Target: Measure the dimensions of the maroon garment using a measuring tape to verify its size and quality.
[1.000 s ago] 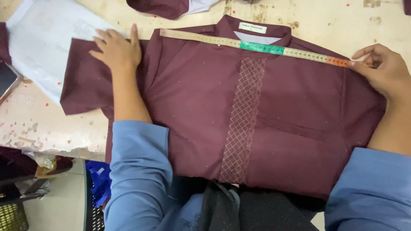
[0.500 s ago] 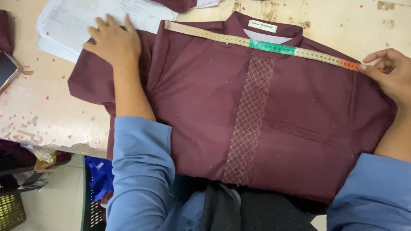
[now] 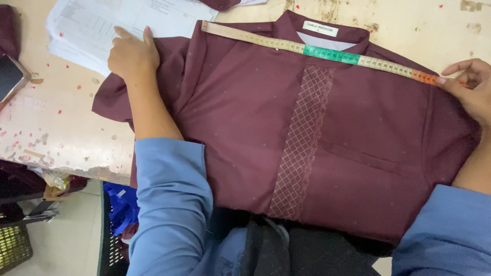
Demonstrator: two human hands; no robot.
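I am looking down at a dark red shirt (image 3: 286, 128) lying flat on a worn, pale table (image 3: 56, 122). The shirt is filling the middle of the view, with its collar at the far edge and its hem hanging over the near edge.

A small white label (image 3: 320, 28), shaped like a little box, is sitting inside the collar. I am seeing dark marks on it. A strip (image 3: 302, 143) of criss-cross stitching is running down the front, from the collar to the hem.

A tape (image 3: 317, 51) is lying across the shoulders. It is cream at the left end, green in the middle and orange at the right end.

My left hand (image 3: 132, 53) is resting flat on the shirt's left sleeve, next to a stack of white papers (image 3: 102, 23). The fingers are close together and holding nothing. The left end of the tape is lying free, near this hand but not touching it.

My right hand (image 3: 468, 89) is pressing the orange end of the tape onto the right shoulder with a fingertip. The other fingers are curled loosely.

A dark phone (image 3: 9, 76) is lying at the left table edge. More dark red cloth (image 3: 220, 4) is peeking in at the top. Below the table, on the left, I am seeing a blue bag (image 3: 120, 204) and a dark basket (image 3: 13, 248). My blue sleeves are covering part of the shirt's lower front.
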